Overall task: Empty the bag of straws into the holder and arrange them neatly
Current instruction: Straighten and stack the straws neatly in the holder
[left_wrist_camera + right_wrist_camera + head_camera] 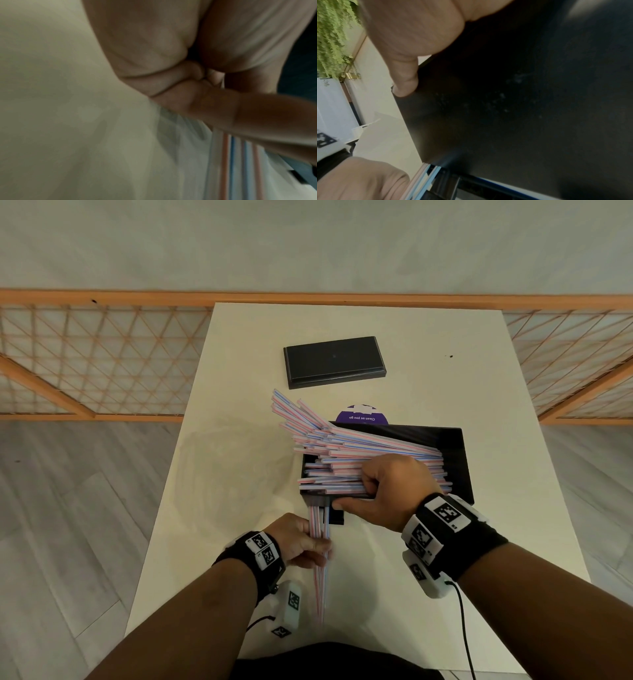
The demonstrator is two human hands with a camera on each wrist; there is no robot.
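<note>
The left hand (301,539) clutched a few striped straws (320,546) pointing away, crosswise to the holder's pile (359,460). The right hand (383,491) clamped the black holder (459,460).

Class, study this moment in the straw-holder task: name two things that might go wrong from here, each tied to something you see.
1. The straw pile overhangs the holder at its left end, fanned at angles; pressing with the right hand may tip some onto the table.
2. The left hand grips a few straws running off toward the table's near edge; a loose grip might drop them on the floor.
</note>
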